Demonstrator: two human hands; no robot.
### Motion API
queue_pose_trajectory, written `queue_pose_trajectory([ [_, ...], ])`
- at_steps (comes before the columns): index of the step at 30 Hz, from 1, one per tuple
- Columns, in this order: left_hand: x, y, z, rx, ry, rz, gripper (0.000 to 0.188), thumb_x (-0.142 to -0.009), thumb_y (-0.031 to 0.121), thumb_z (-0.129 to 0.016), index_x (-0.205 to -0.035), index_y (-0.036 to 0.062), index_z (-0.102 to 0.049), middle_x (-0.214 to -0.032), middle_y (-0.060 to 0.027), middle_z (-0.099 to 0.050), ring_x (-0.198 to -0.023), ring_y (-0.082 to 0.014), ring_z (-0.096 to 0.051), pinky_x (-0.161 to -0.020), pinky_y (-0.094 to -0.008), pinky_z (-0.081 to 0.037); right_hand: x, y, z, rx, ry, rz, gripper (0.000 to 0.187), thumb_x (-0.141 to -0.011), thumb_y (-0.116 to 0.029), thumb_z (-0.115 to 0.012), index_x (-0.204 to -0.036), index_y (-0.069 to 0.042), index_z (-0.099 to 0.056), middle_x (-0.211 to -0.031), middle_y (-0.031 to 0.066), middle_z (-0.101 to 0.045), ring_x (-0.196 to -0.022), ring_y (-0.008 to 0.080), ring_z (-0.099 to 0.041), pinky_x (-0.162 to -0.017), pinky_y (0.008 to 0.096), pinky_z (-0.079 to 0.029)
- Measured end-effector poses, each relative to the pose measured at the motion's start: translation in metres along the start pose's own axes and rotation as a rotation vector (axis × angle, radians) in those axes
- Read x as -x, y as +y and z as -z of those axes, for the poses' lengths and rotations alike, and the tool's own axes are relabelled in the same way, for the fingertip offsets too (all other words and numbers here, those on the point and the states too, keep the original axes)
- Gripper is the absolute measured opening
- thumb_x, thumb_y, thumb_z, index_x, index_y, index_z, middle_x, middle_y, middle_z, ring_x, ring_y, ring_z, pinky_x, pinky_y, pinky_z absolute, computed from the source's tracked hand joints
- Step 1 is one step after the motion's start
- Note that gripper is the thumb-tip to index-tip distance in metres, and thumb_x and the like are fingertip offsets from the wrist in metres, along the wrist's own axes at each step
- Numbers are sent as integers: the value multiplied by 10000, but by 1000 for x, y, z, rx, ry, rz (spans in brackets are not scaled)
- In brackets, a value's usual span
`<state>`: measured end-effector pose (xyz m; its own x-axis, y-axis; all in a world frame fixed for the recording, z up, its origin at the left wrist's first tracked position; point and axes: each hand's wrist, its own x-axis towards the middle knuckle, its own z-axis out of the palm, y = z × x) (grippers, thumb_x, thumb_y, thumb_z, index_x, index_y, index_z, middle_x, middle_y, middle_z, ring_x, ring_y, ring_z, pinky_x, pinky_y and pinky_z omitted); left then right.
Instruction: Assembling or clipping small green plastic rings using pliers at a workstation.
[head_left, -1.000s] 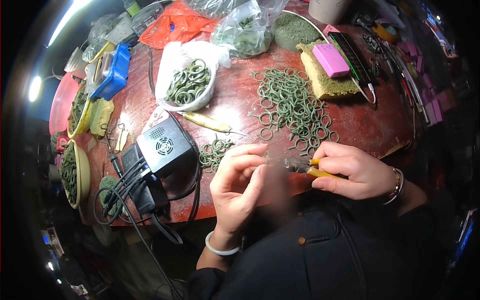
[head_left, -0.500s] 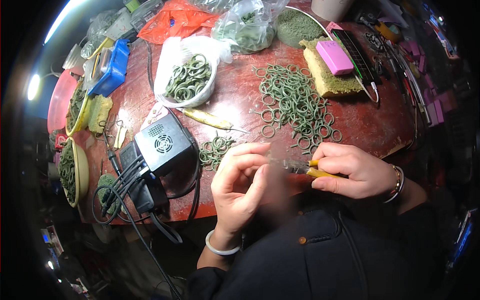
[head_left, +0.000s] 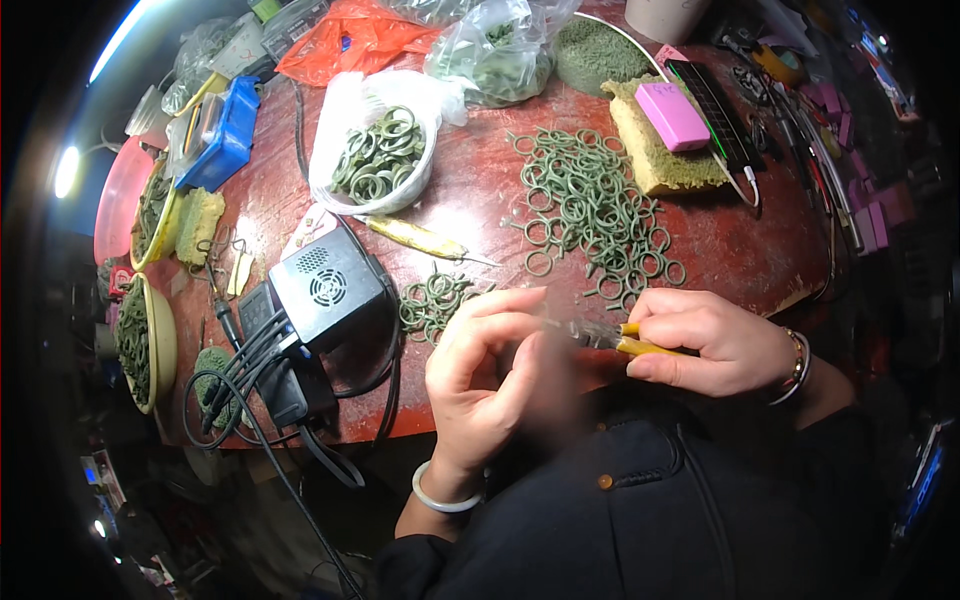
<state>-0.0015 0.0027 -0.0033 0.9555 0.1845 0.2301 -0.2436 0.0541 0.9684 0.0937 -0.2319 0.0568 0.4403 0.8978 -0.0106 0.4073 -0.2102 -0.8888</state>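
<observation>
Yellow-handled pliers are gripped in my right hand, their metal jaws pointing left toward my other hand. My left hand is closed, thumb and fingers curled together close to the jaw tips. A dark blur covers its fingertips, so whatever they hold cannot be made out. Beyond my hands lies a big loose pile of green wax-like rings, each with a short stub. A smaller ring pile sits just past my left hand.
A white bowl of thicker green rings stands beyond a yellow-handled pointed tool. At left sits a black box with cables. A pink block rests on a yellow sponge, beside a dark phone-like device.
Both hands have shifted very slightly to the right. My right hand keeps its grip on the pliers, and the ring piles look the same.
</observation>
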Motion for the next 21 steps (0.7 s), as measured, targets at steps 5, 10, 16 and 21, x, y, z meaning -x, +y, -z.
queue_pose_trajectory([
  [5,0,2,-2,-34,20,-4,150,-845,-73,-687,-988,-26,-690,-1178,-172,-669,-996,-203,-649,-882,-317,-506,1,2,3,50,-27,1,254,-988,-250,-647,-983,3,-669,-841,134,-556,-783,291,-575,-686,388,-457],
  [10,-1,5,-3,-82,15,7,146,-839,-71,-692,-977,-25,-690,-1170,-172,-674,-1006,-212,-651,-892,-324,-506,2,-2,4,101,-30,-8,249,-975,-248,-660,-996,-1,-678,-831,132,-567,-766,300,-588,-666,397,-466],
  [16,1,4,-2,-156,73,8,144,-825,-61,-710,-963,-22,-694,-1156,-167,-677,-951,-216,-665,-840,-321,-524,6,4,2,123,49,51,254,-968,-241,-670,-970,13,-672,-877,147,-570,-782,301,-583,-693,389,-472],
  [21,-4,20,12,-828,164,-260,164,-800,-10,-758,-951,0,-695,-1119,-168,-669,-978,-286,-621,-865,-383,-504,14,7,3,171,90,-70,272,-971,-230,-668,-890,29,-654,-891,149,-566,-793,291,-580,-707,388,-471],
])
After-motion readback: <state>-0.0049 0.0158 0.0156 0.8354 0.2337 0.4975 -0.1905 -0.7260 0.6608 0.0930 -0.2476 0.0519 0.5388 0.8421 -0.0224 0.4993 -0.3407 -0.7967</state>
